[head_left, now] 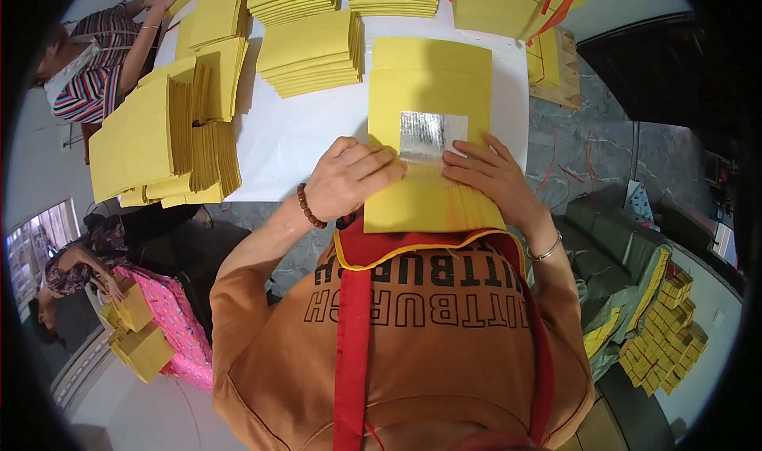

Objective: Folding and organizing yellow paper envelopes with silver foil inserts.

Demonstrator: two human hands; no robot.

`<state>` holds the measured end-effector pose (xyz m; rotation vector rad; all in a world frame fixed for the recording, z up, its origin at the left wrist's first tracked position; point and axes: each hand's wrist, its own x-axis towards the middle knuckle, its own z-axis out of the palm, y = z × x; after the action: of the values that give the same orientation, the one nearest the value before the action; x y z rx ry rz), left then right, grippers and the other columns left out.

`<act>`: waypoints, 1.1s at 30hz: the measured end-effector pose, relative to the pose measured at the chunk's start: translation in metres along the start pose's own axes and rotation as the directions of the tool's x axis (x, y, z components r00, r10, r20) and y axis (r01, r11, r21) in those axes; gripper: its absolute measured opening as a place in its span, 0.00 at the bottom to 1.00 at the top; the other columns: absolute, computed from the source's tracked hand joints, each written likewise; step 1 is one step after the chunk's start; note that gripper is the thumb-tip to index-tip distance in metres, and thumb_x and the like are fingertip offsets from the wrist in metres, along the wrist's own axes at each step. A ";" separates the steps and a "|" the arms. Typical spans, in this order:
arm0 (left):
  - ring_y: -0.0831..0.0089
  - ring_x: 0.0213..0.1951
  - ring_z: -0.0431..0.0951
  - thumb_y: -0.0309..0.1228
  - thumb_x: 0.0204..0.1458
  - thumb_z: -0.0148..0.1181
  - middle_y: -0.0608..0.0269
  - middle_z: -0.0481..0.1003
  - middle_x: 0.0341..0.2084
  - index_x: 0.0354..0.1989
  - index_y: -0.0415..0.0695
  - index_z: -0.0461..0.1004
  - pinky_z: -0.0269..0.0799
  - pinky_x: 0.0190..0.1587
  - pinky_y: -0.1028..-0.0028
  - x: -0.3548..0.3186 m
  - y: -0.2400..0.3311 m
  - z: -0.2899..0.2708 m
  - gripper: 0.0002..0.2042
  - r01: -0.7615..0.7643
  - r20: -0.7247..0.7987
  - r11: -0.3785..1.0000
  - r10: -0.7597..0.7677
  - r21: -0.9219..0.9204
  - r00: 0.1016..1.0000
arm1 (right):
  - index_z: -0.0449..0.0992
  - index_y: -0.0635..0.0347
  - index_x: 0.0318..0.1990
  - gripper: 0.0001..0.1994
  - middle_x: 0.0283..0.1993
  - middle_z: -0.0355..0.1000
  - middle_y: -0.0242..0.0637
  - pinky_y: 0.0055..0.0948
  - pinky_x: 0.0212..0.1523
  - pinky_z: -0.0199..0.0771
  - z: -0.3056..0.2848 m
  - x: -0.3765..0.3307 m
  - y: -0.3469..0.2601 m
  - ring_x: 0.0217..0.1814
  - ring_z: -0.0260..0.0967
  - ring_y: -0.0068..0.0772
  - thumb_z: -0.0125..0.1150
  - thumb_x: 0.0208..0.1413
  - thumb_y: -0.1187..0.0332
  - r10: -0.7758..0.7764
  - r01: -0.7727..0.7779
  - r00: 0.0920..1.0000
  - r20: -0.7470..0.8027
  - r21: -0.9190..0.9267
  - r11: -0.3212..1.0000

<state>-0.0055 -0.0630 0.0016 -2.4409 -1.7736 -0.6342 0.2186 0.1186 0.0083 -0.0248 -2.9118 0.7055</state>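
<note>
Both hands, left hand (345, 183) and right hand (488, 179), press flat and slightly apart on a yellow paper stack (432, 117) at the table's (294, 137) near edge, steadying it beside its silver foil square (427, 135).

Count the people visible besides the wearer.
2. One person in a striped top sits at the table's upper-left end; another in a patterned top bends over yellow paper bundles at lower left. Others may be out of view.
</note>
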 end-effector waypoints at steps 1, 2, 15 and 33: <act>0.69 0.39 0.75 0.33 0.44 0.58 0.63 0.76 0.37 0.40 0.48 0.75 0.65 0.41 0.70 0.000 0.001 0.001 0.13 0.134 -0.012 0.977 -0.137 -0.164 0.990 | 0.74 0.48 0.47 0.16 0.53 0.70 0.27 0.45 0.62 0.53 0.001 0.002 -0.001 0.59 0.63 0.36 0.58 0.48 0.65 0.032 -0.029 0.999 -0.024 0.109 0.994; 0.70 0.37 0.76 0.34 0.44 0.59 0.63 0.77 0.34 0.38 0.47 0.76 0.65 0.40 0.70 0.002 0.002 0.002 0.12 0.257 -0.001 0.911 -0.272 -0.323 0.962 | 0.73 0.49 0.48 0.17 0.51 0.72 0.28 0.44 0.60 0.56 0.002 0.002 -0.001 0.57 0.64 0.37 0.58 0.48 0.67 0.067 -0.056 0.997 -0.045 0.217 0.975; 0.85 0.24 0.69 0.34 0.57 0.54 0.68 0.75 0.21 0.38 0.33 0.74 0.63 0.25 0.81 0.028 -0.024 0.018 0.13 0.649 0.394 0.184 -0.664 -0.739 0.636 | 0.68 0.65 0.54 0.21 0.37 0.72 0.36 0.21 0.37 0.68 0.004 0.034 -0.003 0.38 0.69 0.21 0.59 0.51 0.71 0.731 -0.262 0.663 -0.162 0.865 0.429; 0.82 0.25 0.73 0.25 0.52 0.60 0.60 0.76 0.28 0.62 0.42 0.49 0.64 0.25 0.83 0.034 -0.024 0.023 0.32 0.543 0.420 -0.086 -0.738 -0.835 0.529 | 0.72 0.61 0.52 0.20 0.30 0.68 0.34 0.21 0.31 0.62 0.031 0.027 0.018 0.29 0.61 0.21 0.61 0.48 0.72 0.711 -0.372 0.679 -0.184 0.748 0.549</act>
<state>-0.0129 -0.0180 -0.0115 -1.1911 -3.0236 -2.5438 0.1869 0.1217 -0.0236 -0.9614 -1.9813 1.5463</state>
